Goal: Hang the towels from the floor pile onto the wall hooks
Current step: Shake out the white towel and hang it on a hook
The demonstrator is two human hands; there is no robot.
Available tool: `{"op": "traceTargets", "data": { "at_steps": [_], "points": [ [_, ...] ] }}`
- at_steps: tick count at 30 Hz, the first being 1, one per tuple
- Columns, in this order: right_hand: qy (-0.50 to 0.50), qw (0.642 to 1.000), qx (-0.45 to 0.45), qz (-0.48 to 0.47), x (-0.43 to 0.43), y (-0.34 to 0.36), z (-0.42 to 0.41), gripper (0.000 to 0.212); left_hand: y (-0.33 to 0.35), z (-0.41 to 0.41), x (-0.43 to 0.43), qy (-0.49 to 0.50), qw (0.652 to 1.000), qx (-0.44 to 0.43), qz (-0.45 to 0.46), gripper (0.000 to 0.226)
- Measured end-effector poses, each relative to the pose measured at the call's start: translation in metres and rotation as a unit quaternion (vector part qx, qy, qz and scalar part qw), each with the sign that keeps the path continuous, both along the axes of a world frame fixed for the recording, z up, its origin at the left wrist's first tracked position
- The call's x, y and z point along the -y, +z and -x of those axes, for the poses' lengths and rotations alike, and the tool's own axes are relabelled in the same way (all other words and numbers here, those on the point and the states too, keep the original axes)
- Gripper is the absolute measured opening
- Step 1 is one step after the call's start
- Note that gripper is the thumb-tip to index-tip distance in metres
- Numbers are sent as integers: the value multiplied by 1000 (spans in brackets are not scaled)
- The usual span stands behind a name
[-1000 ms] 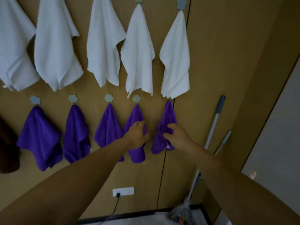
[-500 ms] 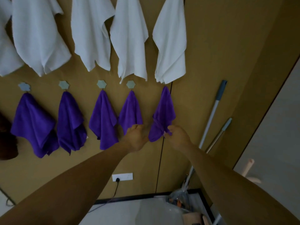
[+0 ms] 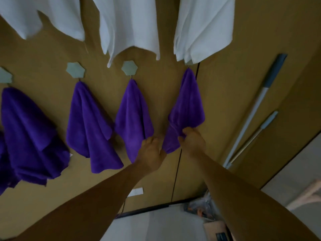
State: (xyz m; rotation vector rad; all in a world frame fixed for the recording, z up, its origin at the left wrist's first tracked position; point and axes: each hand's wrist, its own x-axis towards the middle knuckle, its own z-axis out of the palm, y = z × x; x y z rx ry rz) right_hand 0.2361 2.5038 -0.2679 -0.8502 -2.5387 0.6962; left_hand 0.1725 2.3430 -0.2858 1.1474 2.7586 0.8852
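Several purple towels hang in a row on grey hexagonal wall hooks (image 3: 129, 68). The rightmost purple towel (image 3: 188, 108) hangs from a hook mostly hidden behind a white towel (image 3: 203, 26). My right hand (image 3: 192, 139) grips the lower part of that towel. My left hand (image 3: 151, 152) pinches its bottom corner, in front of the neighbouring purple towel (image 3: 132, 119). Above hangs a row of white towels (image 3: 128, 23). The floor pile is out of view.
Two long-handled tools (image 3: 251, 110) lean against the brown wall at the right. A white wall socket (image 3: 136, 191) with a cable sits low on the wall. A box and clutter (image 3: 206, 211) lie on the floor below. A dark door seam (image 3: 176, 174) runs down the wall.
The view has drawn closer to the wall and tilted down. Both hands have slid down the rightmost purple towel and now hold its lower part.
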Motion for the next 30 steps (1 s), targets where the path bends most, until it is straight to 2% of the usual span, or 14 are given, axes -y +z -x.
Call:
{"op": "traceTargets", "data": {
  "at_steps": [2, 4, 6, 7, 9, 12, 15, 19, 22, 24, 27, 30],
  "points": [
    [-6, 1000, -19, -1, 2, -12, 0, 15, -10, 4, -2, -5, 1000, 8, -6, 48],
    [-1, 998, -58, 16, 5, -21, -4, 6, -15, 5, -2, -16, 1000, 10, -17, 45],
    [19, 993, -119, 20, 6, -25, -7, 17, -15, 7, -2, -18, 999, 14, -30, 43],
    [23, 989, -144, 16, 5, -25, -5, 30, -13, 8, -2, -16, 999, 12, -37, 42],
    [16, 990, -138, 19, 3, -23, 4, 49, -10, 9, -3, -14, 999, 7, -50, 41],
    [22, 997, -77, 3, 4, -24, 17, 29, -7, 9, -4, -28, 999, -3, -44, 40],
    [36, 994, -101, -7, 13, -27, 13, 14, -8, 13, -5, -23, 999, 5, -47, 40],
    [3, 994, -108, -28, 12, -22, -8, 8, -10, 9, -4, -21, 998, 35, -43, 44],
    [-59, 982, -175, -46, 6, -19, -21, 10, -8, 3, -4, -15, 998, 53, -42, 47],
    [-34, 985, -134, -100, 12, -28, -29, 14, -7, -1, -3, -13, 998, 55, -42, 47],
    [30, 986, 29, -164, 26, -52, -38, 35, -8, -5, 0, -13, 998, 54, -36, 49],
    [62, 980, 94, -162, 32, -61, -47, 34, -5, -9, 4, -4, 998, 58, -28, 51]
  ]
}}
